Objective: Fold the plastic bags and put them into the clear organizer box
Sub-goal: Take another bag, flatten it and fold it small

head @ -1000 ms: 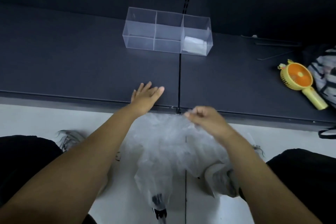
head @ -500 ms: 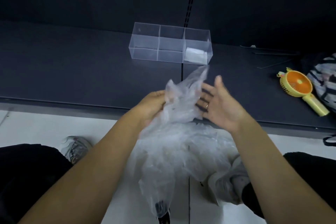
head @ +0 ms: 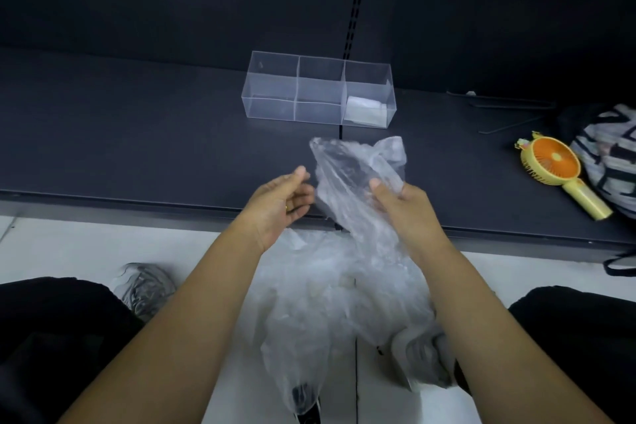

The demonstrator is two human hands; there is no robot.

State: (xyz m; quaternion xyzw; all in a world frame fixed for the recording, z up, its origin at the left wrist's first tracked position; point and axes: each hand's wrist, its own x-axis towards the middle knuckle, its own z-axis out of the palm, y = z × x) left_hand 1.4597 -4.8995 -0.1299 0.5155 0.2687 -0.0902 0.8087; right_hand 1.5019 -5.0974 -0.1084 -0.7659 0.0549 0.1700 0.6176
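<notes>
Dark shelf fills the middle of the head view; its left and right ends are cut off by the frame.

One heap of bags, clear and crumpled, lies low between the person's knees, below the shelf's front edge. The number in the heap cannot be counted, since the layers blur together. Something dark shows through its bottom tip, unidentifiable.

One plastic bag is raised above the shelf's front edge, crumpled and unfolded, its lower part trailing down into the heap.

One organizer box, clear, has three compartments in a row and stands well back on the shelf. The left and middle compartments hold nothing; the right one holds one folded bag.

One striped bag at far right is partly out of frame. One yellow-and-orange hand fan lies just beside it.

One shoe shows plainly at left; a second is only half seen through the plastic at lower right.

Right hand: thumb clamped on the raised bag, fingers hidden behind it.

Left hand: empty, fingers loosely curled, palm toward the bag. Whether the fingertips touch the plastic cannot be told. One ring is on a finger.
</notes>
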